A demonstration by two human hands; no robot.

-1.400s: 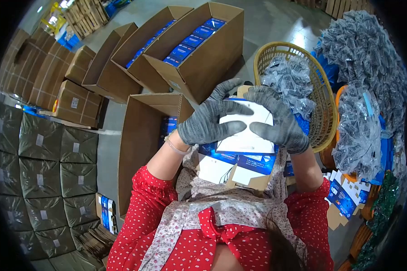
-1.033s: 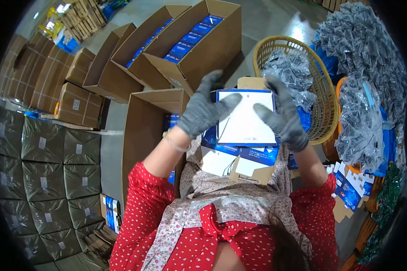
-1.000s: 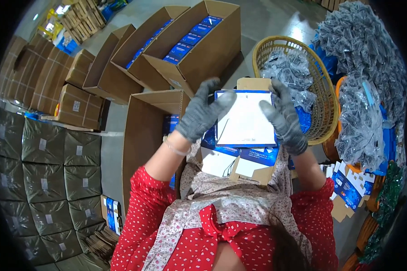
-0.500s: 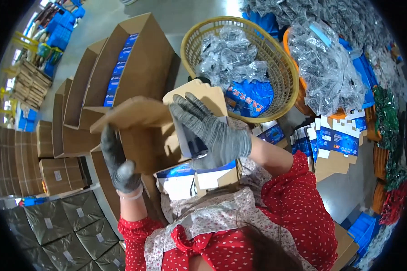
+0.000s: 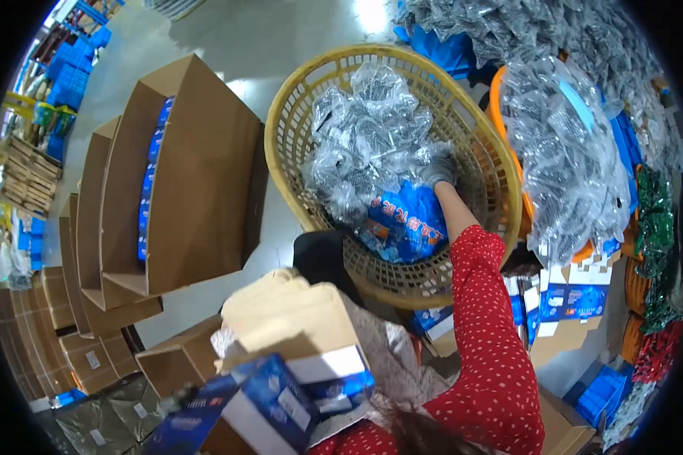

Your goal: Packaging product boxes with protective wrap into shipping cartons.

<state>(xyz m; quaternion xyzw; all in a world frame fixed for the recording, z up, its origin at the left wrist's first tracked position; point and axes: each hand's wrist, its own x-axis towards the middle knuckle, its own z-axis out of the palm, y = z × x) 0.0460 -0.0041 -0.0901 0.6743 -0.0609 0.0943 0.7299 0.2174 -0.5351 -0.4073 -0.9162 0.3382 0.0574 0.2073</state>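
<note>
My right arm stretches forward into a yellow plastic basket (image 5: 281,163). My right hand (image 5: 439,168), in a grey glove, is at the right side of a heap of bubble-wrapped pieces (image 5: 372,125); its fingers are partly hidden among them. A blue plastic bag (image 5: 408,224) lies below the heap. At lower left, a blue-and-white carton (image 5: 269,406) is tilted above my lap, some of its brown inside showing. Blurred grey fingers of my left hand (image 5: 177,400) are closed at its far left edge. Flat tan carton blanks (image 5: 292,315) lie just beyond it.
Tall brown boxes (image 5: 205,174) stand at left, one holding a row of blue cartons (image 5: 152,182). An orange tub (image 5: 498,95) heaped with bubble-wrapped pieces is right of the basket. Flat printed cartons (image 5: 573,303) lie below the tub. Dark wrapped bales (image 5: 106,417) sit lower left.
My right hand has left the carton and reached forward into the basket. The carton has come down toward the lower left with my left hand. The view has shifted.
</note>
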